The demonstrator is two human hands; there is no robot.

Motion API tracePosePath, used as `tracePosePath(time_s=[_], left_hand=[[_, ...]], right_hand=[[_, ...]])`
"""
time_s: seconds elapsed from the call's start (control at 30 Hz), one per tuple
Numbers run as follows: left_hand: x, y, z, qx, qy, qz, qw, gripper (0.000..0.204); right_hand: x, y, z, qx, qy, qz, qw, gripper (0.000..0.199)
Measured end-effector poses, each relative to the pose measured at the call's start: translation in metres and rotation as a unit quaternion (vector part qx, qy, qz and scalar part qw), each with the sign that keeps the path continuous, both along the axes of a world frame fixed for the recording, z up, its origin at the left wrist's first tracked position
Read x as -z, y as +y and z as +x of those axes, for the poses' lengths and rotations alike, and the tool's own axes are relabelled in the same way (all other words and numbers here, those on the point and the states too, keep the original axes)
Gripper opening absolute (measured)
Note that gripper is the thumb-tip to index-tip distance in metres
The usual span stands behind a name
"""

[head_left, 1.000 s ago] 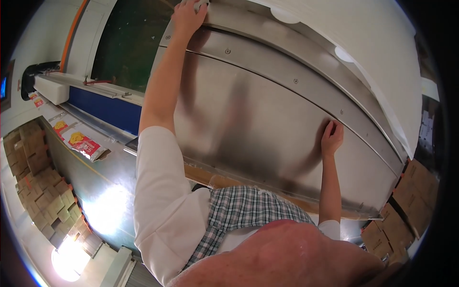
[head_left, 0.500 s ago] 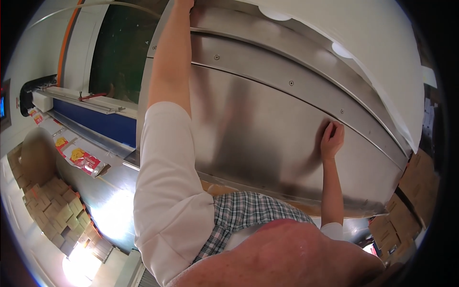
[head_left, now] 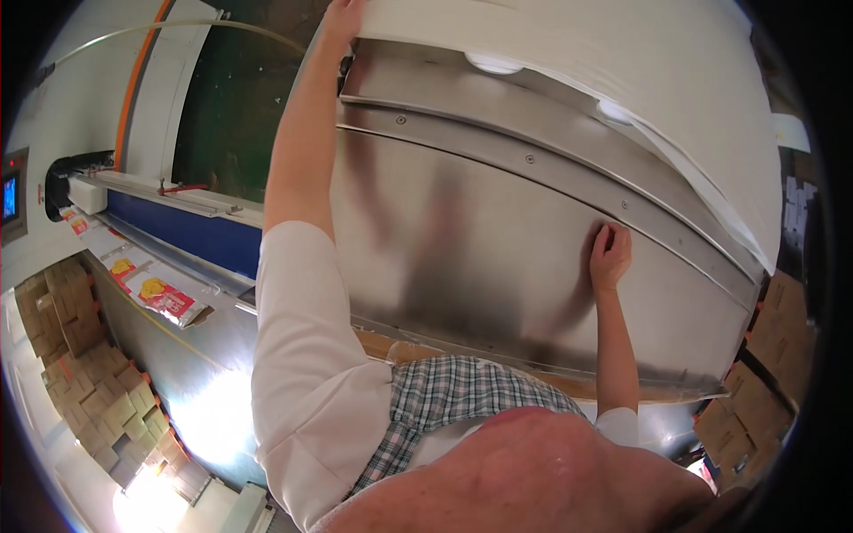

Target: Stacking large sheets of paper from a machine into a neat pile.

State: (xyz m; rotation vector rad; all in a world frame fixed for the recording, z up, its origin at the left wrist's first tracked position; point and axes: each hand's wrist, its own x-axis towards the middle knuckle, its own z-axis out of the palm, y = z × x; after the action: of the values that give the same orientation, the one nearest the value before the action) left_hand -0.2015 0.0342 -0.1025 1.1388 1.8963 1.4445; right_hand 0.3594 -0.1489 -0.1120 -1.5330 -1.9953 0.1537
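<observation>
Your left hand (head_left: 345,22) is at the white sheet (head_left: 569,40), grip hard to tell; your right hand (head_left: 610,255), fingers bunched, seems braced against the metal panel (head_left: 524,240), probably for balance.

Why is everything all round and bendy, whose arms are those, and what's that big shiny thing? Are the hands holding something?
No robot here! A person wears a camera on their head, looking down, and its very wide lens bends straight edges. The arms belong to that person, who has a checked apron. The shiny thing is a big steel panel; it reflects blurry shapes. The right hand, fingers curled, is at the panel, and nothing shows in it. The left hand reaches up to the edge of a white cover; its fingers are cut off, so I can't tell its grip. On the left, red-and-white packs lie beside a blue strip.
</observation>
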Motion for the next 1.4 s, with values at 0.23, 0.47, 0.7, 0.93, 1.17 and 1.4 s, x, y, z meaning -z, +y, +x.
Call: tracePosePath(time_s=[0.23, 0.47, 0.7, 0.93, 1.17, 1.4], left_hand=[[-0.050, 0.041, 0.104, 0.304, 0.462, -0.189, 0.811, 0.062], [-0.066, 0.020, 0.229, 0.346, 0.495, -0.153, 0.782, 0.090], [-0.067, -0.014, 0.237, 0.292, 0.518, -0.154, 0.789, 0.083], [-0.077, -0.034, 0.252, 0.274, 0.522, -0.166, 0.790, 0.083], [-0.077, -0.022, 0.270, 0.250, 0.568, -0.253, 0.742, 0.094], [-0.053, 0.014, 0.240, 0.202, 0.523, -0.411, 0.719, 0.104]], right_hand=[[-0.003, -0.001, 0.014, 0.014, -0.022, -0.001, 1.000, 0.006], [0.001, -0.002, 0.024, 0.032, 0.006, -0.020, 0.999, 0.005], [-0.061, 0.100, -0.052, -0.165, 0.072, 0.070, 0.981, 0.011], [-0.077, 0.190, -0.152, -0.212, -0.041, 0.029, 0.976, 0.037], [-0.065, 0.254, 0.047, -0.060, -0.215, -0.188, 0.956, 0.059], [-0.090, 0.276, 0.299, 0.005, -0.290, -0.212, 0.933, 0.067]])
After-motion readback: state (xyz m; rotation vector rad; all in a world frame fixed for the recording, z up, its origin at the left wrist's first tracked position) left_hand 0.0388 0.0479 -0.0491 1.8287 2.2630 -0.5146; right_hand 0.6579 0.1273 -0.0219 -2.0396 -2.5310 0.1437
